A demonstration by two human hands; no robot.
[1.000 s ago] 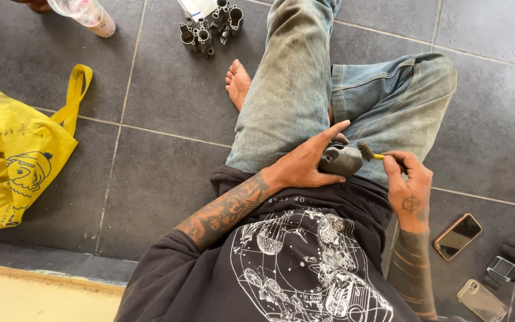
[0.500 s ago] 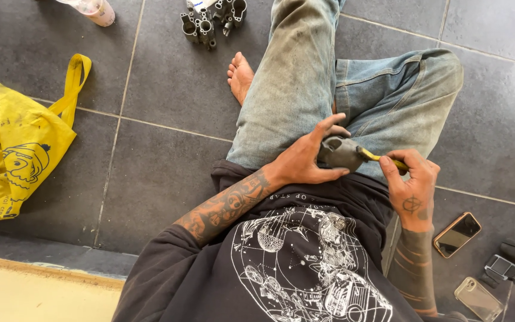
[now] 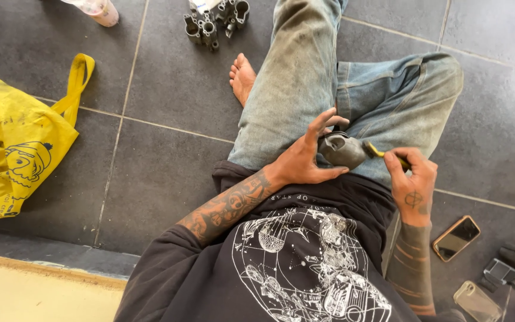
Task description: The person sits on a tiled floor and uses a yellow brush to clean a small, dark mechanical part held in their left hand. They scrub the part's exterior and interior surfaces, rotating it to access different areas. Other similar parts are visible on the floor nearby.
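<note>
I sit on a dark tiled floor with my jeans-clad legs folded in front of me. My left hand [image 3: 305, 160] cups a small dark grey metal part [image 3: 341, 149] above my lap, fingers spread around it. My right hand [image 3: 411, 179] pinches a thin yellow-handled brush [image 3: 384, 154], whose tip touches the right side of the part.
A yellow cloth bag [image 3: 19, 149] lies at the left. A cluster of grey metal tube parts [image 3: 216, 21] sits at the top, beside a plastic bottle [image 3: 98, 9]. Two phones [image 3: 456, 237] [image 3: 477, 301] and black parts [image 3: 511, 265] lie at the lower right.
The brush tip has moved in against the grey part, and my left hand has turned the part slightly. The view has shifted a little.
</note>
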